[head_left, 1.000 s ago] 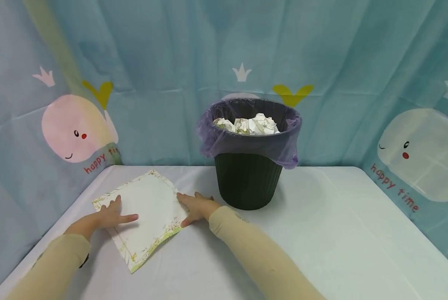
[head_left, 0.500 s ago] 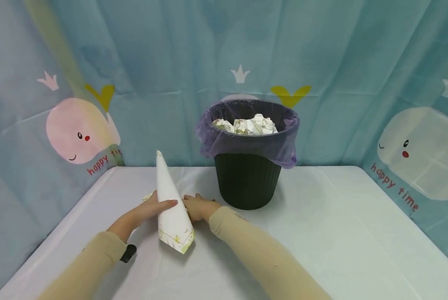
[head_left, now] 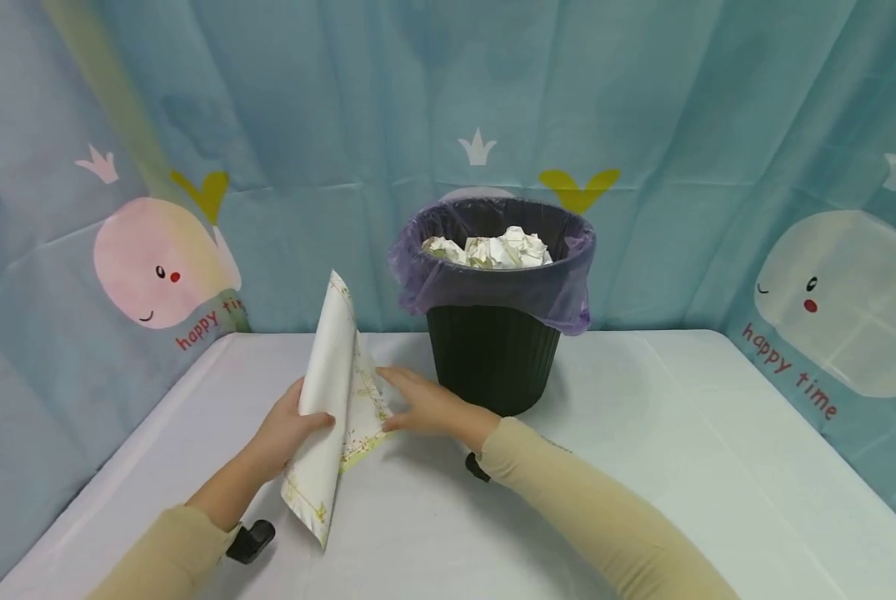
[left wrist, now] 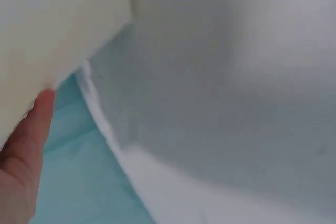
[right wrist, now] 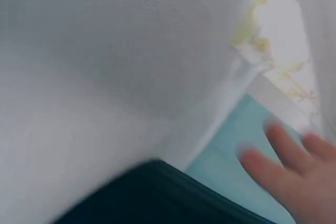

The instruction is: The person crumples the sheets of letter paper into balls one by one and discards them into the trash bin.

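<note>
A white sheet of paper (head_left: 318, 417) with a printed floral border stands tilted above the table, loosely folded over. My left hand (head_left: 282, 429) grips its left side, thumb across the front and the other fingers hidden behind. The left wrist view has that thumb (left wrist: 34, 135) against the pale sheet (left wrist: 58, 19). My right hand (head_left: 436, 404) is at the sheet's right flap, thumb and fingers spread close to the edge. In the right wrist view its blurred fingers (right wrist: 283, 161) are extended, below the bordered part of the paper (right wrist: 283, 30).
A dark wastebasket (head_left: 493, 358) with a purple bag liner (head_left: 485, 287) stands behind my right hand. Crumpled paper (head_left: 508, 248) lies inside it. The white-covered table (head_left: 680, 467) meets a blue printed curtain (head_left: 305, 167) at the back and sides.
The sheet lay flat under both spread hands; my left hand has folded it over to the right and lifted it upright. My right hand has drawn slightly away to the right.
</note>
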`<state>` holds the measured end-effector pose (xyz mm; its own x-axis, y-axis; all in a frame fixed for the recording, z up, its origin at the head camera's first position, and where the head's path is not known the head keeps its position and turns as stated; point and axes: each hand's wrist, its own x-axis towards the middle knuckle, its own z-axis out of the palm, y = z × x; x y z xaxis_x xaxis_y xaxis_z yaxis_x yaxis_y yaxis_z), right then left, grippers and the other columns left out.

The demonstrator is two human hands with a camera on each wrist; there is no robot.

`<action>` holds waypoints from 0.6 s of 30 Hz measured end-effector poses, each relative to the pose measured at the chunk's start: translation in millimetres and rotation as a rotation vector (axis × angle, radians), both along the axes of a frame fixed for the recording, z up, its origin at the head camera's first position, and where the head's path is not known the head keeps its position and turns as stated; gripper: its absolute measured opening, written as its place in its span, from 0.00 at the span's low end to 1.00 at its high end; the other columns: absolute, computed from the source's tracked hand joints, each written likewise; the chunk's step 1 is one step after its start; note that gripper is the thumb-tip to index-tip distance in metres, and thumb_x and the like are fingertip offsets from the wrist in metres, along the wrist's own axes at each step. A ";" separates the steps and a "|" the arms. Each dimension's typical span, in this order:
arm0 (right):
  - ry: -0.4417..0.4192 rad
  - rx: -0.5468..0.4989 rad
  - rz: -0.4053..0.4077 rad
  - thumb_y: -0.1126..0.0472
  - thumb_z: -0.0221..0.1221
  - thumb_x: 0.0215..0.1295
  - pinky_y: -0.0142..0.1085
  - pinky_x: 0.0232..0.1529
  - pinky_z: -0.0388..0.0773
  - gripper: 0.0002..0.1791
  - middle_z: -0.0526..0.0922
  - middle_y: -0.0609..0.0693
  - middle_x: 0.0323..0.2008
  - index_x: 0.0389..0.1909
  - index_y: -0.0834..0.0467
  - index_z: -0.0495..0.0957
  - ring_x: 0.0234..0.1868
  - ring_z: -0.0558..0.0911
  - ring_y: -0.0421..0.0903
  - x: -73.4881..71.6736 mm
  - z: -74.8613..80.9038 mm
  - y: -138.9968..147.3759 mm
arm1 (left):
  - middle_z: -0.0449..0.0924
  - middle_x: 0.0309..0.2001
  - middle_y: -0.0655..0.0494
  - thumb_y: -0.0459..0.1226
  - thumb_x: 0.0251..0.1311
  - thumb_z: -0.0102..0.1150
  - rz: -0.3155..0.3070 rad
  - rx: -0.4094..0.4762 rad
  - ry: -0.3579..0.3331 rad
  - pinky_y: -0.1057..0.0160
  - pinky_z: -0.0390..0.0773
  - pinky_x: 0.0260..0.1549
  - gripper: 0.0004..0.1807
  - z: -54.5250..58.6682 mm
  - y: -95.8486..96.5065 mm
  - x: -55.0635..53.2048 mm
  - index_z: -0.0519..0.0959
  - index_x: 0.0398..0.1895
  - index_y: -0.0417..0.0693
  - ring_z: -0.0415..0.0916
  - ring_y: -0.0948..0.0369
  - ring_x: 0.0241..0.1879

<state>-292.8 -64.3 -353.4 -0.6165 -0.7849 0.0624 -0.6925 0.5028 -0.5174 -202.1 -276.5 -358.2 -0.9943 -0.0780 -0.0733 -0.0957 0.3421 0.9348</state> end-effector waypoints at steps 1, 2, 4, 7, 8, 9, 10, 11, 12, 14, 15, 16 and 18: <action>0.090 -0.046 0.017 0.55 0.68 0.60 0.46 0.68 0.59 0.47 0.53 0.55 0.74 0.75 0.56 0.52 0.72 0.57 0.53 2.7 3.9 6.3 | 0.55 0.68 0.31 0.29 0.62 0.52 -0.001 -0.029 0.022 0.42 0.74 0.49 0.45 2.4 1.0 5.3 0.38 0.76 0.39 0.63 0.36 0.60; 0.207 -0.090 0.044 0.55 0.68 0.59 0.48 0.67 0.60 0.47 0.53 0.57 0.74 0.75 0.57 0.53 0.72 0.58 0.54 5.4 7.8 12.0 | 0.55 0.68 0.31 0.29 0.62 0.51 0.002 -0.071 0.056 0.42 0.74 0.49 0.44 4.6 1.8 10.5 0.39 0.77 0.39 0.63 0.36 0.60; 0.463 -0.167 0.098 0.55 0.71 0.56 0.54 0.66 0.61 0.48 0.54 0.59 0.73 0.73 0.60 0.55 0.72 0.57 0.57 10.7 15.8 21.2 | 0.58 0.67 0.30 0.27 0.62 0.49 -0.003 -0.153 0.139 0.41 0.75 0.47 0.42 7.9 4.1 20.5 0.42 0.77 0.39 0.65 0.36 0.59; 0.800 -0.245 0.157 0.55 0.74 0.51 0.61 0.64 0.58 0.47 0.56 0.59 0.72 0.70 0.60 0.60 0.74 0.51 0.59 19.6 29.4 30.0 | 0.66 0.63 0.29 0.23 0.60 0.45 -0.024 -0.286 0.295 0.44 0.77 0.40 0.38 11.2 8.3 32.8 0.50 0.75 0.37 0.72 0.36 0.54; 0.875 -0.244 0.165 0.55 0.74 0.51 0.63 0.64 0.57 0.47 0.57 0.58 0.72 0.69 0.58 0.61 0.74 0.48 0.59 23.1 34.5 31.6 | 0.70 0.59 0.29 0.21 0.58 0.46 -0.029 -0.348 0.341 0.47 0.78 0.37 0.37 12.0 9.8 37.0 0.53 0.73 0.37 0.75 0.37 0.51; 0.935 -0.231 0.171 0.54 0.75 0.50 0.64 0.65 0.54 0.46 0.57 0.58 0.72 0.69 0.57 0.62 0.75 0.46 0.59 26.5 39.4 32.9 | 0.73 0.56 0.29 0.21 0.58 0.47 -0.040 -0.413 0.379 0.49 0.78 0.33 0.36 12.6 11.4 40.8 0.56 0.72 0.38 0.77 0.39 0.47; 0.990 -0.204 0.172 0.54 0.75 0.50 0.63 0.66 0.51 0.46 0.57 0.57 0.72 0.69 0.56 0.63 0.75 0.44 0.59 29.8 43.9 34.3 | 0.76 0.52 0.30 0.20 0.57 0.48 -0.051 -0.480 0.421 0.52 0.77 0.29 0.34 13.1 12.6 43.9 0.60 0.70 0.38 0.79 0.42 0.42; 1.041 -0.164 0.168 0.53 0.74 0.50 0.63 0.67 0.49 0.46 0.57 0.56 0.72 0.69 0.55 0.64 0.75 0.43 0.59 33.1 47.8 35.6 | 0.79 0.49 0.32 0.19 0.56 0.50 -0.054 -0.547 0.457 0.53 0.76 0.27 0.34 13.2 13.5 47.2 0.63 0.68 0.39 0.80 0.45 0.39; 1.088 -0.115 0.160 0.51 0.74 0.51 0.63 0.67 0.48 0.46 0.58 0.55 0.73 0.70 0.53 0.64 0.75 0.43 0.59 35.8 50.6 36.9 | 0.81 0.47 0.34 0.19 0.54 0.53 -0.054 -0.613 0.499 0.54 0.76 0.26 0.33 13.2 14.3 50.3 0.66 0.66 0.39 0.81 0.47 0.36; 1.173 -0.008 0.125 0.49 0.73 0.51 0.64 0.66 0.49 0.45 0.61 0.53 0.72 0.70 0.50 0.64 0.74 0.49 0.60 40.5 54.5 39.7 | 0.83 0.43 0.40 0.18 0.49 0.58 -0.039 -0.742 0.604 0.53 0.77 0.24 0.30 12.3 15.2 54.9 0.73 0.60 0.39 0.81 0.51 0.33; 1.204 0.036 0.102 0.47 0.73 0.52 0.65 0.65 0.50 0.44 0.64 0.53 0.70 0.70 0.48 0.65 0.73 0.54 0.60 42.2 55.3 41.3 | 0.84 0.43 0.43 0.18 0.47 0.59 -0.032 -0.781 0.663 0.52 0.78 0.25 0.29 11.9 15.8 55.9 0.76 0.56 0.40 0.81 0.52 0.33; 1.228 0.072 0.074 0.46 0.72 0.51 0.66 0.64 0.53 0.44 0.67 0.52 0.67 0.69 0.47 0.66 0.70 0.60 0.59 43.7 55.7 43.2 | 0.84 0.42 0.45 0.17 0.46 0.60 -0.021 -0.802 0.724 0.51 0.80 0.27 0.27 11.7 16.7 56.3 0.78 0.53 0.40 0.82 0.52 0.34; 1.239 0.099 0.016 0.44 0.73 0.50 0.68 0.60 0.58 0.42 0.75 0.51 0.60 0.67 0.46 0.68 0.62 0.71 0.57 45.8 54.7 47.2 | 0.85 0.42 0.49 0.17 0.44 0.59 0.016 -0.815 0.830 0.53 0.81 0.31 0.25 12.1 19.8 55.7 0.81 0.48 0.40 0.83 0.52 0.36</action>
<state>-247.0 -17.1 -298.6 -0.1752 -0.8263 0.5353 -0.6932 0.4896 0.5289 -146.4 -256.7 -346.2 -0.7118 0.1853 0.6775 0.4329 0.8753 0.2154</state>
